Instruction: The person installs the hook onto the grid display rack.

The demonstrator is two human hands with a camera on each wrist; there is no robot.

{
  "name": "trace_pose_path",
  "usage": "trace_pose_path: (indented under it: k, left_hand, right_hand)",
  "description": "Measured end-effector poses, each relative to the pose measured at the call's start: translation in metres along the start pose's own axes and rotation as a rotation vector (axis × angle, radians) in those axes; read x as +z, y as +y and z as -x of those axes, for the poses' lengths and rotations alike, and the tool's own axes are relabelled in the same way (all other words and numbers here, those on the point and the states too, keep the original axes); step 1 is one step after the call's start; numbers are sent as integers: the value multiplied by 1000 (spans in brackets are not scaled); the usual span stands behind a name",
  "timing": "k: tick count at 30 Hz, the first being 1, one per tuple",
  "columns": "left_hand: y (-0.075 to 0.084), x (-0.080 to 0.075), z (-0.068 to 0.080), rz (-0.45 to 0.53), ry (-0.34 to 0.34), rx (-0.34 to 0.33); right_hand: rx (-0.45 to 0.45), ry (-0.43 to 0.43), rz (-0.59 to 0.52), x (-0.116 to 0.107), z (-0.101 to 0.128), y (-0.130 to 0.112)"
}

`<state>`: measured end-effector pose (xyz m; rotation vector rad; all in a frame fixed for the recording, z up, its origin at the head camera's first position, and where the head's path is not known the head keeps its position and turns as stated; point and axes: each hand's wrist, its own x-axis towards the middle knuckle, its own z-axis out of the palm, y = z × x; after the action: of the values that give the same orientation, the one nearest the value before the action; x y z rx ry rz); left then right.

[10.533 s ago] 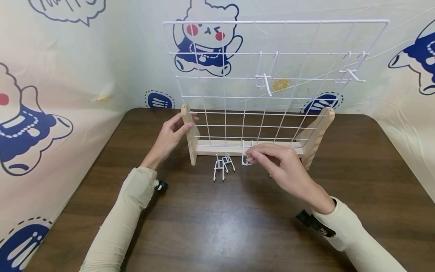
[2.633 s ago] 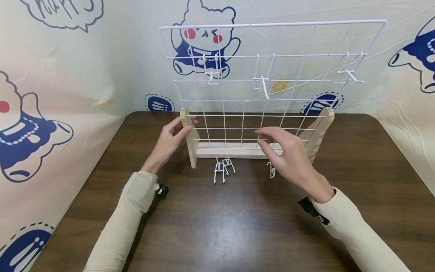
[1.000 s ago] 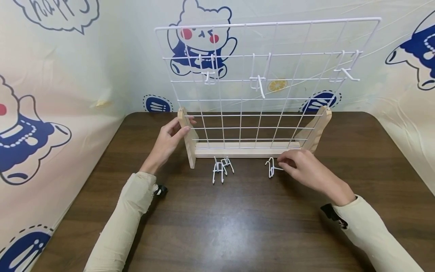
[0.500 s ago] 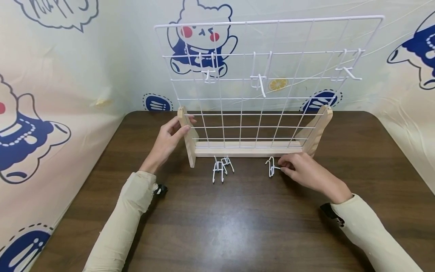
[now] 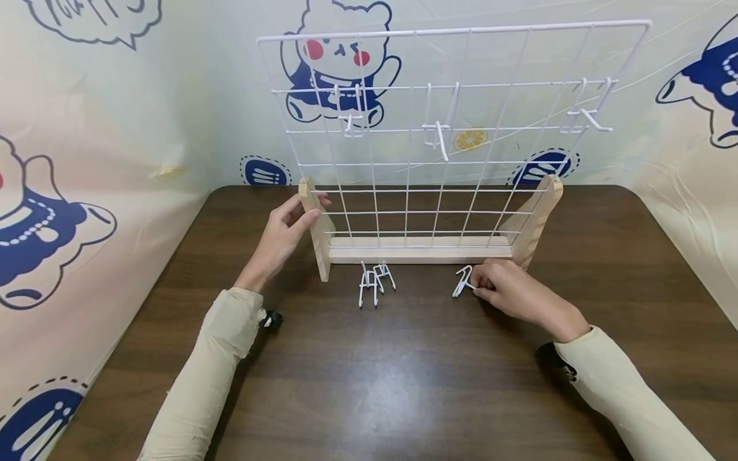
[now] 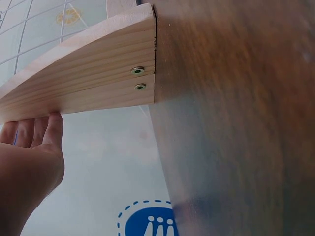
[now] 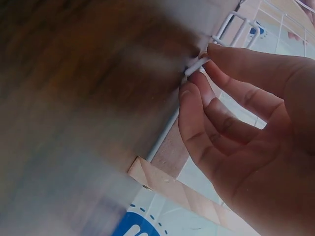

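My left hand [image 5: 279, 235] grips the left wooden side post [image 5: 320, 246] of a stand, thumb on the near face and fingers reaching behind. In the left wrist view those fingers touch the post's edge. Down at the tabletop, my right hand [image 5: 510, 289] pinches the prong of a white wire hook [image 5: 461, 282]. Its fingertips around the prong [image 7: 197, 66] show in the right wrist view. The stand carries a white wire grid panel [image 5: 453, 31]. Three hooks hang from one crossbar: a left hook [image 5: 349, 123], a middle hook [image 5: 441, 139] and a right hook [image 5: 589, 118].
Two more loose wire hooks [image 5: 368, 282] lie close together before the stand's wooden base bar [image 5: 421, 257]. The right side post [image 5: 536, 221] rises just behind my right hand. A printed cloth [image 5: 190, 96] hangs around the brown table [image 5: 346, 397].
A third hook now hangs at the grid's left. My right hand has come down from the grid to the hook on the table, which has tilted over. The left hand stays on the post.
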<state>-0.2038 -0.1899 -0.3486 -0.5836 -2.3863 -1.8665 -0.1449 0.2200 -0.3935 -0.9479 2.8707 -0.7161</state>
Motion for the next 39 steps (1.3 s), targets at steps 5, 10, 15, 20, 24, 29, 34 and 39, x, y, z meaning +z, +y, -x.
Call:
trace_pose_path:
  k: [5, 10, 15, 20, 24, 29, 34, 39]
  left_hand:
    - [1, 1, -1, 11, 0, 10]
    - [2, 1, 0, 17, 3, 13]
    - [3, 0, 0, 8, 0, 1]
    - [3, 0, 0, -2, -2, -8]
    - [1, 0, -1, -6, -3, -4]
    - [0, 0, -1, 2, -4, -1]
    - [1, 0, -2, 11, -6, 2]
    - [0, 0, -2, 7, -2, 1]
  right_hand:
    - [-5, 8, 10, -2, 1, -1]
    - [38, -12, -16, -7, 1, -4]
    - [25, 11, -58, -12, 1, -6]
    - [24, 29, -116, -13, 0, -6]
    - [32, 47, -135, -14, 0, -7]
    - [45, 66, -158, -13, 0, -7]
    - [58, 73, -174, -13, 0, -7]
    - [39, 75, -165, -12, 0, -8]
